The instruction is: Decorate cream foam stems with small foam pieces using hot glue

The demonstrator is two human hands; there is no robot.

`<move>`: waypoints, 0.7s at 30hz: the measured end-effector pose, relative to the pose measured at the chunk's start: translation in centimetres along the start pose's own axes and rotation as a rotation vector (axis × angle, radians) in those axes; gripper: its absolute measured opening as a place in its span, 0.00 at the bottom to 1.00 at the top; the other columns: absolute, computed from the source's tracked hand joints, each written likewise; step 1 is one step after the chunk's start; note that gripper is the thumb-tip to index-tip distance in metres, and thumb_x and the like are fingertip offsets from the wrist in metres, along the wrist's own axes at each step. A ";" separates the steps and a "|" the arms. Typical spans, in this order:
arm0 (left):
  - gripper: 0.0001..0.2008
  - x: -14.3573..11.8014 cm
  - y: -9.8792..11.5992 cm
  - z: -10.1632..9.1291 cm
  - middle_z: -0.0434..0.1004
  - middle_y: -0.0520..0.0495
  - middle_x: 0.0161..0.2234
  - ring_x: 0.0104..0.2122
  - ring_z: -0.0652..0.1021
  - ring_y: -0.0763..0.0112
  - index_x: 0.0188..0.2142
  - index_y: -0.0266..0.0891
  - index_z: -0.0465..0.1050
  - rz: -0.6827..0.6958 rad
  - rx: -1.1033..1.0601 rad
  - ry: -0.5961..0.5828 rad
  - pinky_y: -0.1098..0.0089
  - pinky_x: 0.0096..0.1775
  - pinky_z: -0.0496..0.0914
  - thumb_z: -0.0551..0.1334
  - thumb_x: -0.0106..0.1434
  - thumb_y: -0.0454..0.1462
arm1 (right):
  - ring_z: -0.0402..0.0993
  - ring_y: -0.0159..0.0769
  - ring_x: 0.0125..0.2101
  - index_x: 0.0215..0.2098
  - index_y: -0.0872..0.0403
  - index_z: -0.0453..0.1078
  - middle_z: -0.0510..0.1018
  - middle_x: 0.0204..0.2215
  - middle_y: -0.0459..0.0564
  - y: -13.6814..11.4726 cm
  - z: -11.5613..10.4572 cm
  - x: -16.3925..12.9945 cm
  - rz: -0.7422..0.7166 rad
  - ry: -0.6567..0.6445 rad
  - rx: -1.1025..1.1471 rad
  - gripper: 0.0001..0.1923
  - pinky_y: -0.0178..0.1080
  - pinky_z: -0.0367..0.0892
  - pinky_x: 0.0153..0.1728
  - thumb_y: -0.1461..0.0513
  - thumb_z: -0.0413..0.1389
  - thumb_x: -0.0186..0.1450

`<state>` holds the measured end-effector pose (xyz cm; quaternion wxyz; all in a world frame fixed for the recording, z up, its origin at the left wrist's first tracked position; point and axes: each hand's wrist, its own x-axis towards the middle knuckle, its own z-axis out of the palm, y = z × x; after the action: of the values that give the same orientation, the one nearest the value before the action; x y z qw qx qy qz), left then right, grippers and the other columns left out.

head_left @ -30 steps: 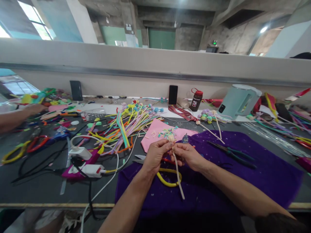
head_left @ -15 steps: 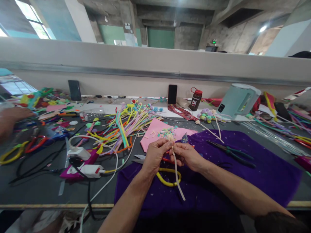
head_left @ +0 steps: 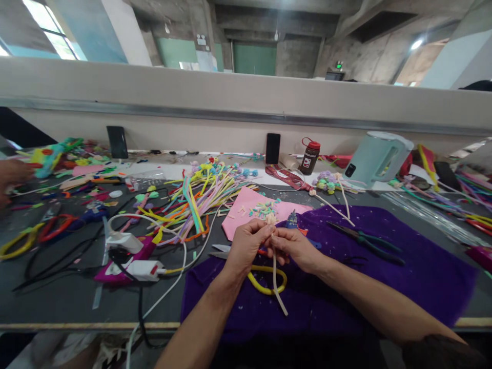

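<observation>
Fingertips of my left hand (head_left: 248, 245) and my right hand (head_left: 298, 248) meet, both pinching a cream pipe cleaner flower (head_left: 271, 219). Its small fluffy head pokes up above the fingers, and its stem (head_left: 275, 279) hangs down toward me. The exact pinch point is hidden by my fingers. Beneath my hands lie yellow-handled scissors (head_left: 264, 291), blades pointing left, on a purple cloth (head_left: 415, 279). Just beyond is a pink sheet (head_left: 237, 211) with short cut pipe cleaner bits (head_left: 265, 209). A blue-and-orange tool (head_left: 292, 220), partly hidden, sits behind my right hand.
Green-handled pliers (head_left: 363, 238) rest on the cloth at right. Coloured pipe cleaners (head_left: 203, 197) pile up left of the pink sheet. Nearer left are a power strip (head_left: 126, 261) with cables. A phone (head_left: 272, 148), bottle (head_left: 310, 158) and kettle (head_left: 378, 159) stand behind. Another person's hand (head_left: 13, 177) is far left.
The hanging stem has swung slightly left, and my right fingers have shifted a little at the pinch. The other person's hand at far left has moved further left.
</observation>
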<state>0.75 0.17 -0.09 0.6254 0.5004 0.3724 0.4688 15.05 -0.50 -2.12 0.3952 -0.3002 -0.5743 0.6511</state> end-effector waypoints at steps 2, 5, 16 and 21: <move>0.13 0.0 0.0 0.0 0.63 0.56 0.14 0.13 0.68 0.80 0.21 0.35 0.64 -0.001 -0.007 0.000 0.78 0.17 0.60 0.62 0.52 0.42 | 0.64 0.21 0.14 0.32 0.58 0.67 0.74 0.23 0.46 0.0 0.0 0.0 -0.002 0.001 -0.001 0.13 0.26 0.53 0.13 0.55 0.53 0.60; 0.13 0.0 0.1 0.0 0.63 0.56 0.14 0.13 0.68 0.80 0.20 0.35 0.63 0.007 -0.012 -0.011 0.77 0.19 0.61 0.62 0.52 0.42 | 0.64 0.21 0.14 0.32 0.58 0.67 0.74 0.23 0.45 -0.1 0.0 -0.1 -0.001 0.013 0.014 0.12 0.26 0.52 0.13 0.55 0.53 0.60; 0.13 -0.1 0.4 -0.2 0.69 0.51 0.17 0.18 0.71 0.74 0.25 0.34 0.72 -0.023 -0.042 -0.110 0.73 0.24 0.64 0.61 0.53 0.44 | 0.63 0.22 0.12 0.31 0.59 0.68 0.72 0.19 0.45 -0.5 -0.3 0.0 0.059 0.045 0.183 0.12 0.26 0.49 0.11 0.56 0.55 0.59; 0.13 0.0 0.3 -0.3 0.70 0.49 0.20 0.19 0.70 0.76 0.24 0.33 0.71 -0.063 -0.069 -0.111 0.76 0.21 0.61 0.63 0.51 0.43 | 0.63 0.22 0.12 0.29 0.59 0.67 0.71 0.18 0.44 -0.8 -0.5 -0.1 0.066 0.054 0.149 0.11 0.26 0.50 0.12 0.57 0.54 0.59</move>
<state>0.41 0.22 0.17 0.6765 0.4917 0.3360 0.4331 15.69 -0.29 -1.38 0.4102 -0.3061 -0.5031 0.6964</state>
